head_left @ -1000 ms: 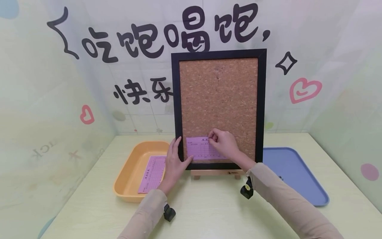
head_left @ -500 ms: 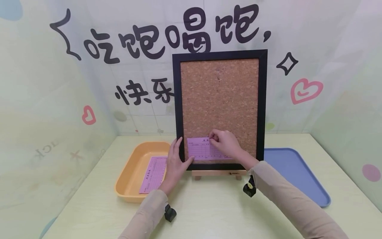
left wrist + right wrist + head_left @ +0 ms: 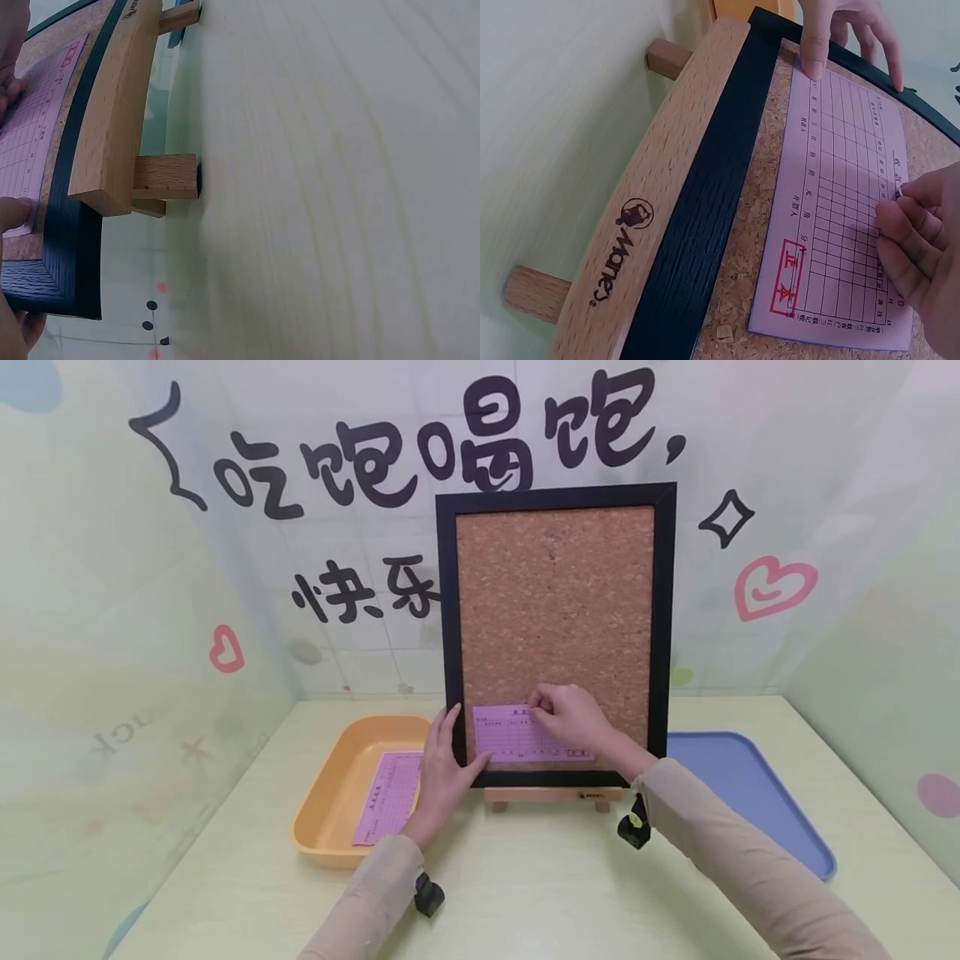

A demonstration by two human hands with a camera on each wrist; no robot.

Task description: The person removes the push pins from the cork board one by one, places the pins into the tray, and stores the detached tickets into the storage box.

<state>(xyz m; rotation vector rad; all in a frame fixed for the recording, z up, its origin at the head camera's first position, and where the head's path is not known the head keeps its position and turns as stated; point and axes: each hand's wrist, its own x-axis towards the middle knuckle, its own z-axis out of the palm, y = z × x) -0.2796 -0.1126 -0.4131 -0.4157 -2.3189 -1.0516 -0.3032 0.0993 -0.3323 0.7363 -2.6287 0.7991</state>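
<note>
- Bright, even light fills the booth, with no glare.
- Soft shadows lie under the arms on the desk (image 3: 525,877).
- The head view bows slightly at its edges.
- In the left wrist view, the near desk is blurred.

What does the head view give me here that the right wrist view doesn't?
Only the head view shows the orange tray holding a second pink slip, the blue tray, and the whole cork board upright on the table.

Only the right wrist view shows the wooden easel ledge with its printed logo, the slip's red stamp, and something small pinched in the right hand's fingertips.

Both show the pink slip low on the cork, the left hand holding its left edge, and the right hand at its top edge.
</note>
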